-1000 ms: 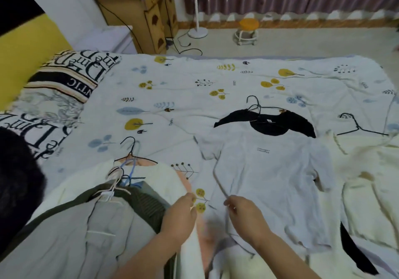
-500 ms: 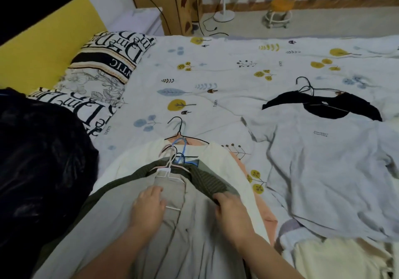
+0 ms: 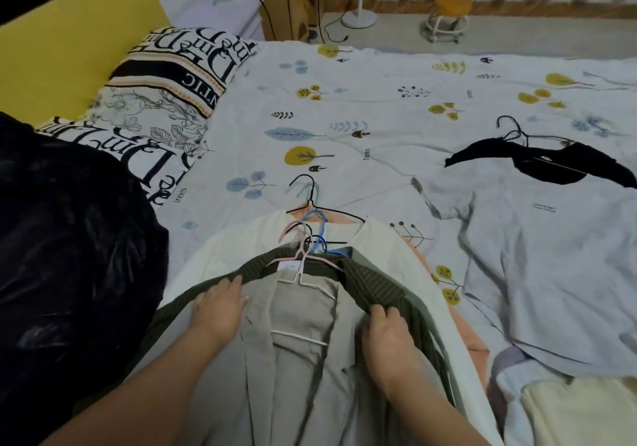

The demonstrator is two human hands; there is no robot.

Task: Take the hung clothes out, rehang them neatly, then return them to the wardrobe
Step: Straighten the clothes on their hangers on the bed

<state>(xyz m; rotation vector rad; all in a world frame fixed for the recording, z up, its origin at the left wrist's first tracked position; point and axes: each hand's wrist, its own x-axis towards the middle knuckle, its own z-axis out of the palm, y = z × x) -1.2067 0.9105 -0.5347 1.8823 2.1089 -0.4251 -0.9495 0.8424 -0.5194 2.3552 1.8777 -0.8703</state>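
Midway: a hung pile lies on the bed (image 3: 379,107), left hand (image 3: 217,307) flat on the beige jacket (image 3: 303,369), right hand (image 3: 387,333) gripping the green cardigan (image 3: 375,280); right of it, the grey T-shirt (image 3: 537,256) awaits hanging.

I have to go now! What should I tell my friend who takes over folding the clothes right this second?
Left hand: flat on the beige jacket, holding nothing.
Right hand: gripping the dark green striped top at its edge.
Both sit atop a pile on hangers on the bed.
The grey T-shirt lies off any hanger, over a black top on its hanger.
Left: hang the loose clothes, then return all to the wardrobe.
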